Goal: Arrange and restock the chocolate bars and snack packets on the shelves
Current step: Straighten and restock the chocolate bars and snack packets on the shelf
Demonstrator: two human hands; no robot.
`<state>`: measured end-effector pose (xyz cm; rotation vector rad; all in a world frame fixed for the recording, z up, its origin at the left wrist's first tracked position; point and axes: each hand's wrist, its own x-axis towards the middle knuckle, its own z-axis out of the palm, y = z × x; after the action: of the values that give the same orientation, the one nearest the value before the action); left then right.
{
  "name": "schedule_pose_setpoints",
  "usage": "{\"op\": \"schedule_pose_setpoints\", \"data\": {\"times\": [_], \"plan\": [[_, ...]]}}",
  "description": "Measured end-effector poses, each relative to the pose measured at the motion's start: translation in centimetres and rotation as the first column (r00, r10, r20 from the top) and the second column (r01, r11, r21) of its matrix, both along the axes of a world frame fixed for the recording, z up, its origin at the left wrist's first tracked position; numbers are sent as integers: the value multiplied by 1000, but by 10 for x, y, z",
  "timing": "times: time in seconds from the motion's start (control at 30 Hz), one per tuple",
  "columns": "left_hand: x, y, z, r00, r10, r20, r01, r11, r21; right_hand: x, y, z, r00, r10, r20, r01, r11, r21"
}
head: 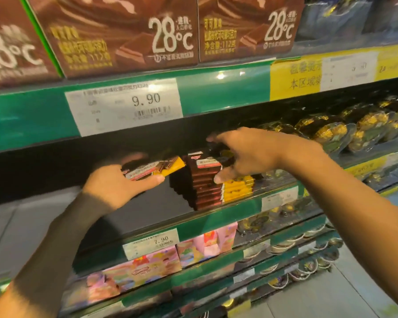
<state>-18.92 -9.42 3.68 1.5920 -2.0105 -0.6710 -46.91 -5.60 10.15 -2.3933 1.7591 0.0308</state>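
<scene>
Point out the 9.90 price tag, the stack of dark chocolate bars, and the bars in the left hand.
9.90 price tag (pixel 124 106): head view, its printed face.
Stack of dark chocolate bars (pixel 205 187): head view, stack's front edge.
Bars in the left hand (pixel 156 168): head view, top wrapper.

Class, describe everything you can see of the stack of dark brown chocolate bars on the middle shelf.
The stack of dark brown chocolate bars lies flat, piled several high, near the front edge of the dark shelf. The wrappers look glossy, brown with reddish edge bands; the top bar shows a white and pink label. Yellow bars sit against its right side. The right hand reaches over the top, thumb at the stack's right edge. The left hand holds other bars apart from it.
</scene>
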Motion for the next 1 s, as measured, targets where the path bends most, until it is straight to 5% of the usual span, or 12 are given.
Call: {"op": "schedule_pose_setpoints", "data": {"times": [0.17, 0.37, 0.5, 0.63, 0.73, 0.9, 1.0], "plan": [[4, 0, -17, 987, -18, -157, 27, 998, 58, 1, -18, 1, 1000, 9, -2, -9, 981, 192], [1, 6, -17, 983, -39, -177, 53, 996, 73, -3, -20, 2, 983, 9, 183, -59, 961, 271], [4, 0, -21, 967, 7, -254, 13, 997, 76, -1, -20, 8, 983, -83, 166, 51, 980, 193], [12, -2, -19, 928, 100, -359, -34, 982, 187, -5, -17, 21, 965, -256, 63, 228, 930, 287], [19, 4, -12, 879, 176, -444, -67, 966, 251, -5, -7, 29, 931, -343, 127, 317, 929, 188], [34, 29, 5, 804, 275, -527, -159, 954, 256, 19, 21, 26, 851, -261, 457, 252, 964, 81], [49, 58, 10, 807, 259, -531, -204, 966, 161, 38, 35, 13, 637, -127, 761, 95, 992, 86]]}}
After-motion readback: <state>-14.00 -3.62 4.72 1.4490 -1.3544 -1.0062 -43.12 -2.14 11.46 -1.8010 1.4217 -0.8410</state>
